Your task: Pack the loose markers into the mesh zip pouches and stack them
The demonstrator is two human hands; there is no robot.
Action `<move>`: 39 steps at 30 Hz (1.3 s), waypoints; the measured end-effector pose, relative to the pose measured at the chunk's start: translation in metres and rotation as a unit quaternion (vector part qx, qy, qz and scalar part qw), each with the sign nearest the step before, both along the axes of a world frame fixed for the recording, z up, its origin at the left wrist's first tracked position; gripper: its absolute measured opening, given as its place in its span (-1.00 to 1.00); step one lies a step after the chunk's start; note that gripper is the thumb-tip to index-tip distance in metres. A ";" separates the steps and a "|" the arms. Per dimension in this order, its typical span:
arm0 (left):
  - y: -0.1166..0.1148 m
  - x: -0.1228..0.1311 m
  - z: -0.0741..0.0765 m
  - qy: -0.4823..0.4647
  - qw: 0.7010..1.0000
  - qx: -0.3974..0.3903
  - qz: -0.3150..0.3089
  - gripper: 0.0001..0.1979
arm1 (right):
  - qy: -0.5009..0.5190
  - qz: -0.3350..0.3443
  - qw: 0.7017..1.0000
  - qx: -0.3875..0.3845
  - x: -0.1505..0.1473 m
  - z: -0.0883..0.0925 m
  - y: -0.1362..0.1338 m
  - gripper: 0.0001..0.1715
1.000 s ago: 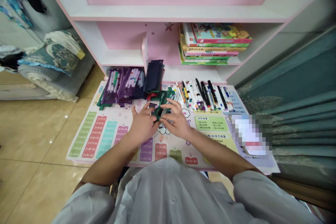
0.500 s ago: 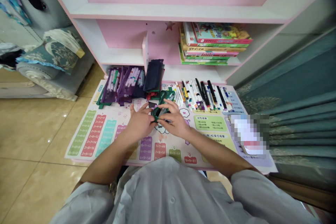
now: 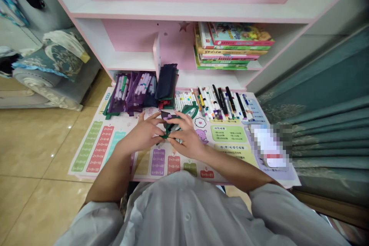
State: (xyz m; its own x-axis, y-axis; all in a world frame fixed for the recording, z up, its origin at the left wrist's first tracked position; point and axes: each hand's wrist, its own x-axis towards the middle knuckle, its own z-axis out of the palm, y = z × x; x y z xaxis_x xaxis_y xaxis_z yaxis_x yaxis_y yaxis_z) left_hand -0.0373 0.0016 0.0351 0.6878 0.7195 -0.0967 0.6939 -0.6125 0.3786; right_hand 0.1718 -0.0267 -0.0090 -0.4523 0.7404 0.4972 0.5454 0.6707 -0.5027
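Both of my hands meet at the middle of the desk on a green zip pouch [image 3: 193, 110] with a see-through mesh side. My left hand [image 3: 145, 132] pinches its near left end between thumb and fingers. From the other side, my right hand [image 3: 186, 136] grips the same end, fingers bent over the opening. The pouch's far end slants up to the right, just short of a row of markers [image 3: 211, 102]. My fingers hide much of the pouch, so I cannot tell what is inside.
Purple mesh pouches [image 3: 115, 100] filled with markers lie at the back left, beside a stack of dark blue pouches [image 3: 166, 84]. Books [image 3: 230, 52] are piled on the shelf. A blurred-out phone-like object [image 3: 272, 150] rests at the desk's right side.
Both hands have come slightly nearer to me with the pouch's near end. More of the pouch's far end shows beyond my right fingers. The view has shifted a little.
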 end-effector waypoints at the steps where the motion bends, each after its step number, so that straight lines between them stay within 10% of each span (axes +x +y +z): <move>1: 0.002 -0.002 -0.002 0.015 1.000 -0.003 0.007 -0.88 | -0.006 -0.002 1.000 -0.007 -0.002 -0.003 0.002 -0.76; 39: 0.021 -0.019 -0.007 0.029 0.995 -0.036 0.093 -0.90 | -0.059 -0.036 0.985 -0.160 -0.019 0.006 0.043 -0.81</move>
